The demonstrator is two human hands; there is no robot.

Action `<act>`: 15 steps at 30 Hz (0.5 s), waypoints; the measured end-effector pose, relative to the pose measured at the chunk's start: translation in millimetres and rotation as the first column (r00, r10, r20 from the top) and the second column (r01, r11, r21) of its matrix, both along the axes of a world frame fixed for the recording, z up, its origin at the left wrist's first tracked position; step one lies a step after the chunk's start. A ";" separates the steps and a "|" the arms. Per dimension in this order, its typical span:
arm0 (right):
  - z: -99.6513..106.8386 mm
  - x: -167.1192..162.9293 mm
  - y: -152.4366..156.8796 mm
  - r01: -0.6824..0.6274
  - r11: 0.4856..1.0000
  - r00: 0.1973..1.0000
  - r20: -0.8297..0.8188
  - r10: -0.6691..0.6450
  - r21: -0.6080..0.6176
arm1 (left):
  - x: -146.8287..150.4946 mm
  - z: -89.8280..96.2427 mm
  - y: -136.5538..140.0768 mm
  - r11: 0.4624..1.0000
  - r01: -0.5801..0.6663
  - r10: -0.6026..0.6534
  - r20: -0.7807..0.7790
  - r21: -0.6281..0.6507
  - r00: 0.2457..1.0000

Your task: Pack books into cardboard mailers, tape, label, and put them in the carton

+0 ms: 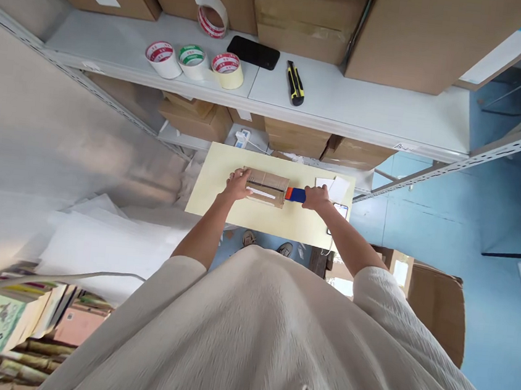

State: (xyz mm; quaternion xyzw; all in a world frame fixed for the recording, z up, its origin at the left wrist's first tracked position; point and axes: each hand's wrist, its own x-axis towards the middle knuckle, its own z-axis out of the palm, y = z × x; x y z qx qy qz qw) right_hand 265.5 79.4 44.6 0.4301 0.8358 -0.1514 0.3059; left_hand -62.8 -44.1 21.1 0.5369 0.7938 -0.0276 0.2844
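Note:
A small brown cardboard box [267,180] lies on the pale yellow tabletop [213,205], a white strip along its near side. My left hand [238,184] is closed on its left end, thumb on the near side and fingers across the top. At the box's right end sits a flat dark blue and orange piece [296,195], close against the cardboard. My right hand [316,198] grips the right end of this piece. Whether part of the piece is inside the box I cannot tell.
White papers [336,187] and a lit phone [340,211] lie right of my right hand. The shelf [326,102] ahead holds tape rolls [227,70], a black phone [253,53], a yellow-black utility knife [295,84] and large cartons [307,14].

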 end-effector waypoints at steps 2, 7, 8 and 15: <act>1.7 -4.8 -3.1 -0.001 1.000 1.000 0.008 0.001 0.015 | 1.2 -0.2 0.5 1.000 0.004 -0.004 -0.006 -0.006 1.000; -0.3 -14.6 -15.4 0.012 0.999 0.998 -0.066 -0.010 0.035 | 2.4 0.6 0.9 1.000 0.023 -0.023 0.011 0.015 1.000; -2.5 -15.3 -18.0 0.017 0.999 0.998 -0.069 -0.015 0.030 | 2.6 0.7 0.3 0.999 0.026 -0.026 0.017 0.019 1.000; -25.7 16.1 -27.6 0.240 0.969 0.970 -0.012 -0.241 -0.057 | 4.0 -1.9 -9.2 0.998 0.009 -0.011 0.035 0.067 0.999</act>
